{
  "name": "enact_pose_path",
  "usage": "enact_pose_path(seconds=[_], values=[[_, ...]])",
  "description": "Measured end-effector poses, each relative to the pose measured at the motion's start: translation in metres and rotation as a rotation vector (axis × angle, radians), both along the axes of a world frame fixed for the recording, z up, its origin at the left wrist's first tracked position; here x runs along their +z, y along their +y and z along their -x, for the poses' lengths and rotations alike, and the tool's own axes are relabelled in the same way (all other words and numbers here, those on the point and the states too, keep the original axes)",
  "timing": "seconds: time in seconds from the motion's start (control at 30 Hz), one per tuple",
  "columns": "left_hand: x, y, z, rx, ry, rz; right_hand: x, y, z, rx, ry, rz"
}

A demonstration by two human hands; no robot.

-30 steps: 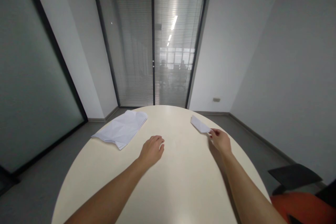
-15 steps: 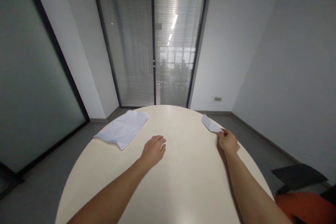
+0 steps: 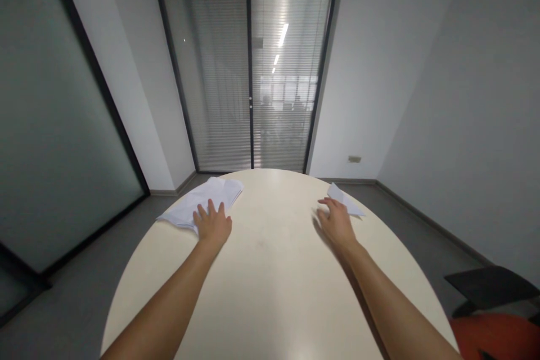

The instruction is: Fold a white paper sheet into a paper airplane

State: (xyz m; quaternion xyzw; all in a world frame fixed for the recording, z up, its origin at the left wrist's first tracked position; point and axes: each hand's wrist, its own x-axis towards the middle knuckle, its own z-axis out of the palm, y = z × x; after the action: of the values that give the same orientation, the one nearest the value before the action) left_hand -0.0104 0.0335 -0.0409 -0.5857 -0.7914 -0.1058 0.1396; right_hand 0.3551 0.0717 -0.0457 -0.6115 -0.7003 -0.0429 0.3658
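Several creased sheets of white paper (image 3: 188, 208) lie in a stack at the far left of the round table. My left hand (image 3: 213, 225) is spread over the near right part of this stack, fingers apart; whether it presses on the paper I cannot tell. At the far right lies a folded piece of white paper (image 3: 346, 202) with a pointed shape, flat by the table's edge. Just left of it is my right hand (image 3: 336, 223), its fingers apart and holding nothing, partly covering the folded paper's near side.
The round cream table (image 3: 270, 292) spans the lower view. An orange-red chair (image 3: 498, 334) with a black part (image 3: 491, 286) stands beyond its right edge. Behind the table is a glazed partition with blinds (image 3: 211, 79), between white walls.
My right hand has let go of the folded paper and moved left. My left hand has moved left from mid-table to the paper stack, its fingers spreading.
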Motion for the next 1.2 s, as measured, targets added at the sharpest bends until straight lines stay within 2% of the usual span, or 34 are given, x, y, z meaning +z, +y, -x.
enact_pose_path(seconds=[0.07,0.17,0.33,0.7,0.93,1.07,1.13,1.2], values=[[0.000,0.002,0.009,0.026,-0.050,0.066,-0.009,-0.001,0.008,0.113,-0.036,0.071],[0.002,0.003,0.015,-0.017,-0.052,0.127,-0.017,-0.003,0.015,0.220,-0.079,0.163],[0.008,0.004,0.015,-0.025,-0.046,0.125,-0.016,-0.008,0.024,0.314,-0.102,0.203],[0.011,0.003,0.017,0.016,-0.103,0.038,-0.013,-0.012,0.027,0.350,-0.117,0.195],[0.030,-0.004,0.005,0.008,-0.126,-0.047,-0.011,-0.013,0.027,0.347,-0.119,0.204],[0.033,-0.008,-0.013,-0.162,-0.138,-0.120,-0.010,-0.013,0.029,0.359,-0.110,0.195],[0.028,-0.011,-0.026,-0.316,-0.147,-0.138,-0.009,-0.014,0.030,0.357,-0.103,0.200],[0.021,-0.015,-0.040,-0.524,-0.146,-0.103,-0.004,-0.015,0.031,0.330,-0.074,0.192]])
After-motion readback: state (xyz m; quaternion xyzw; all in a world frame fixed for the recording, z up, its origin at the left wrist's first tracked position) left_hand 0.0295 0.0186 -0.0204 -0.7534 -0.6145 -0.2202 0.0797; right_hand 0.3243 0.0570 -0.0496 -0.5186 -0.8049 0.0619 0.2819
